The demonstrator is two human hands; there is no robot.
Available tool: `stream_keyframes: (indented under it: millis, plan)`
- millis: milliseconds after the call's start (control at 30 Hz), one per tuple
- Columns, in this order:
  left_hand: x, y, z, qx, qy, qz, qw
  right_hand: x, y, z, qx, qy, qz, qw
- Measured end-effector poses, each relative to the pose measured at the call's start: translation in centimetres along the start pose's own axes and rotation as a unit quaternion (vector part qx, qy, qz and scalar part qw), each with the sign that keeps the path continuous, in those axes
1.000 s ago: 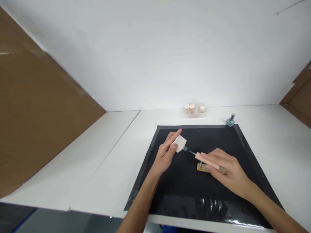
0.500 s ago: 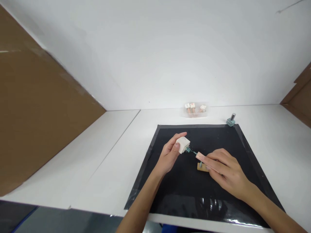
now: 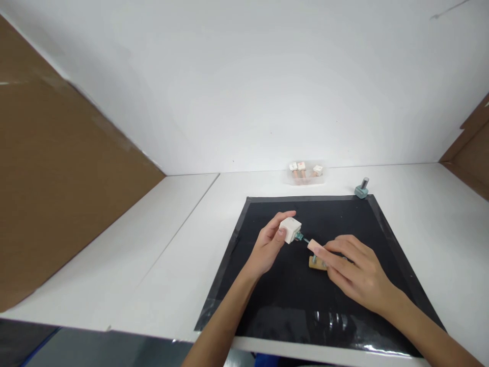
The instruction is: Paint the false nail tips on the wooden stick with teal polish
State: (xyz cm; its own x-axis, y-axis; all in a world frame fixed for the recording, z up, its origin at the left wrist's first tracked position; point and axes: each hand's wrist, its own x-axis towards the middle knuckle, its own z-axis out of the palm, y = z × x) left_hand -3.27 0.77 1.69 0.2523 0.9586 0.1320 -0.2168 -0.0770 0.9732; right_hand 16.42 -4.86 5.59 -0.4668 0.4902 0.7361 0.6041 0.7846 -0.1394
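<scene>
My left hand (image 3: 272,242) pinches a small white block (image 3: 289,229) with a green stub facing right, held just above the black mat (image 3: 267,306). My right hand (image 3: 353,272) grips a pale pink stick (image 3: 314,246) whose thin green tip almost meets the block's stub. Under my right fingers a small tan wooden piece (image 3: 315,263) with an upright pin lies on the mat.
A clear tray (image 3: 305,175) with several white-capped pieces stands at the back by the white wall. A teal block with a metal cylinder (image 3: 361,189) sits at the mat's far right corner. Brown cardboard panels flank the white table (image 3: 160,244).
My left hand has carried the white block rightward toward the stick. The gap between the green stub and the stick's tip has closed. My right hand has shifted slightly.
</scene>
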Motion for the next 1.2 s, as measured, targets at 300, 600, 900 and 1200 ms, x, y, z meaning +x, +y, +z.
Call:
stream_keyframes:
  millis: [300,600,900,1200]
  plan:
    - [0.0,0.08,0.1,0.037,-0.015,0.033,0.999,-0.01,-0.02,0.15,-0.104,-0.028,-0.053,0.993]
    - [0.11,-0.04,0.08,0.075,-0.039,0.069,0.994,-0.25,0.01,0.38,0.048,-0.028,0.041,0.998]
    - [-0.05,-0.24,0.1,0.05,-0.052,0.05,0.996,-0.43,0.22,-0.1,0.285,-0.056,0.243,0.926]
    - [-0.03,0.17,0.57,-0.064,0.002,-0.03,0.998,-0.48,0.6,-0.16,0.411,-0.02,0.415,0.812]
